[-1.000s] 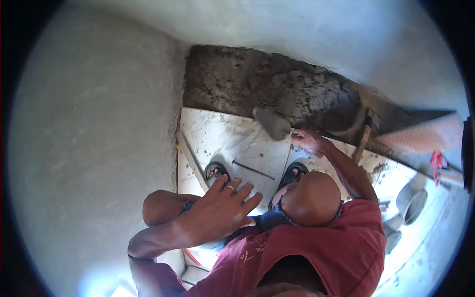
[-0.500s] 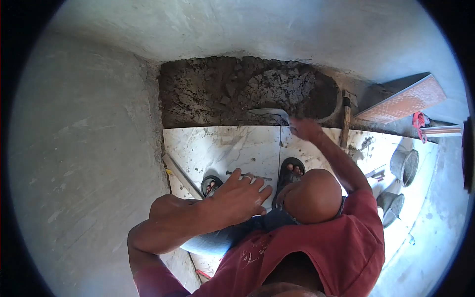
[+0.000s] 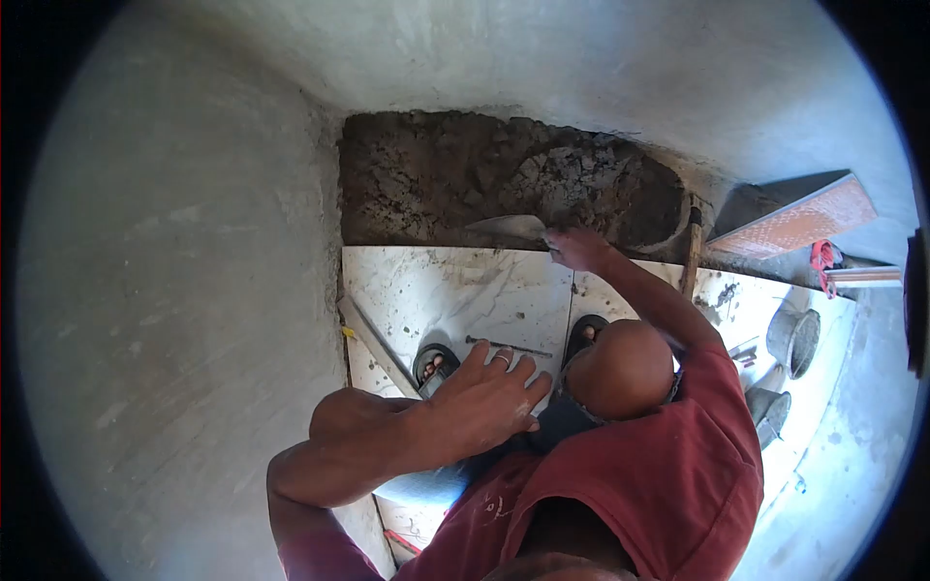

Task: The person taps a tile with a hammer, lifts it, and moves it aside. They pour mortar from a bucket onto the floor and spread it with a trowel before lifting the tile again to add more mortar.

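My right hand (image 3: 579, 250) is closed round the handle end of a trowel (image 3: 513, 227), whose pale blade points left. The blade lies at the near edge of the dark wet mortar (image 3: 417, 179), just beyond the white marbled tiles (image 3: 455, 281). Bent at the wrist, my left hand (image 3: 489, 402) hangs over my lap with its fingers spread and nothing in them; one finger wears a ring. A thin dark metal rod (image 3: 509, 347) rests on the tile just past its fingertips.
A wooden-handled hammer (image 3: 693, 247) lies right of the mortar. Farther right are a leaning patterned tile (image 3: 799, 221), a red strap (image 3: 823, 264) and two buckets (image 3: 794, 341) (image 3: 768, 412). A wooden strip (image 3: 376, 344) lies by the left wall. Walls stand on the left and behind the mortar.
The trowel and my right hand have moved slightly left along the mortar's near edge. The surroundings have shifted a little to the right in the view. My left hand stays spread over my lap.
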{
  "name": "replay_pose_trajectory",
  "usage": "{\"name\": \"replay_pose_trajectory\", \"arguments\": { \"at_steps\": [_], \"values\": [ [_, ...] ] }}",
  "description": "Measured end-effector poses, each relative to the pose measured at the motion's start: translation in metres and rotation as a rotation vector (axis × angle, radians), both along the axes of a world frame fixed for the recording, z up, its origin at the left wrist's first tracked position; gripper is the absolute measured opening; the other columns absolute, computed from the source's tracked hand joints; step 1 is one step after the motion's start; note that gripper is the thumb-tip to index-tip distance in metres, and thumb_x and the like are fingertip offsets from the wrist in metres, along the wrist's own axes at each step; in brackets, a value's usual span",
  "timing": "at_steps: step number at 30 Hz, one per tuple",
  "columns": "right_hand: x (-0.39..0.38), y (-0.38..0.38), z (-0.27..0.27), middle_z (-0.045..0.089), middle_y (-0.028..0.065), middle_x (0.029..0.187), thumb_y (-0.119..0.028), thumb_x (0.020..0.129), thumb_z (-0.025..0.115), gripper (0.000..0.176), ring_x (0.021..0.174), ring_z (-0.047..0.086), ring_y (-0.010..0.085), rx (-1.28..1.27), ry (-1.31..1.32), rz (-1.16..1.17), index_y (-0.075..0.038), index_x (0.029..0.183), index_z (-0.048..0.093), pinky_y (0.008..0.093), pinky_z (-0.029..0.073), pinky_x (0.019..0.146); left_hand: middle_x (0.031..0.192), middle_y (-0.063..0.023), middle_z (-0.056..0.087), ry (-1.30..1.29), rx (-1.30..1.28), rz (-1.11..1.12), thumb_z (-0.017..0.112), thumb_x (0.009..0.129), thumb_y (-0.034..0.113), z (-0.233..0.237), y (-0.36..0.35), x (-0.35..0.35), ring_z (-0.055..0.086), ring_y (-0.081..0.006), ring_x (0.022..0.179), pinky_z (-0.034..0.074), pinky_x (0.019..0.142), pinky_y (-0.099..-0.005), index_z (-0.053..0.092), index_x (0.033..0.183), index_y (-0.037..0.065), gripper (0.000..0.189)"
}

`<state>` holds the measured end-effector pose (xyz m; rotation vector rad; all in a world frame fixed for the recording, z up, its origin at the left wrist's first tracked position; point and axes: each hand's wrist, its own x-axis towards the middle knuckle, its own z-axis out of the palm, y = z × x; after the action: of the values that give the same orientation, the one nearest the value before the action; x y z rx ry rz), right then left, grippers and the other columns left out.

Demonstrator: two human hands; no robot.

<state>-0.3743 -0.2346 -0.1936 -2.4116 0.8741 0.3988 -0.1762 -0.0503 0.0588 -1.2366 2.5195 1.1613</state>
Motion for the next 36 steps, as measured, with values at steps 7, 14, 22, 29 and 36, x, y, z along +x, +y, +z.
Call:
{"name": "replay_pose_trajectory", "arguments": {
  "at_steps": [7,14,22,29,36],
  "values": [
    [0.056,0.013,-0.007,0.063,0.0221,0.083,-0.028,0.083,0.051,0.031,0.077,0.062,0.0388,0.011,0.084,-0.042,-0.007,0.107,0.049,0.0501,0.049,0.069,0.108,-0.0148,0.051,0.003,0.048,-0.034,0.058,0.083,0.034,-0.001,0.001,-0.002,0.054,-0.0318,0.099,0.035,0.088,-0.0467,0.047,0.118,0.006,0.047],
    [0.044,0.016,0.005,0.061,0.0246,0.083,-0.029,0.083,0.050,0.032,0.081,0.062,0.0370,0.038,0.125,-0.084,-0.007,0.106,0.049,0.0490,0.049,0.071,0.108,-0.0151,0.051,-0.016,0.031,-0.042,0.057,0.083,0.034,0.007,0.000,-0.003,0.053,-0.0323,0.101,0.034,0.089,-0.0476,0.045,0.120,0.006,0.049],
    [-0.025,0.028,-0.002,0.060,0.0250,0.078,-0.030,0.086,0.051,0.034,0.062,0.061,0.0392,-0.152,-0.353,-0.731,-0.003,0.105,0.043,0.0448,0.051,0.057,0.111,-0.0162,0.050,0.005,0.039,-0.025,0.056,0.084,0.034,0.009,0.001,0.004,0.052,-0.0326,0.103,0.034,0.090,-0.0486,0.043,0.123,0.005,0.051],
    [-0.081,0.029,-0.010,0.057,0.0223,0.068,-0.018,0.084,0.050,0.029,0.057,0.061,0.0289,0.033,-0.343,-1.159,0.003,0.097,0.035,0.0396,0.050,0.045,0.110,-0.0167,0.050,0.067,0.005,-0.046,0.057,0.084,0.033,0.013,0.004,0.005,0.052,-0.0330,0.103,0.034,0.091,-0.0470,0.045,0.121,0.004,0.049],
    [-0.011,0.012,-0.016,0.057,0.0346,0.082,-0.017,0.081,0.050,0.035,0.080,0.056,0.0516,-0.043,-0.223,-0.848,0.010,0.101,0.038,0.0495,0.048,0.073,0.107,-0.0166,0.052,0.051,-0.029,-0.047,0.058,0.083,0.035,0.013,0.008,0.001,0.052,-0.0331,0.102,0.035,0.089,-0.0483,0.045,0.120,0.004,0.050]
  ]
}}
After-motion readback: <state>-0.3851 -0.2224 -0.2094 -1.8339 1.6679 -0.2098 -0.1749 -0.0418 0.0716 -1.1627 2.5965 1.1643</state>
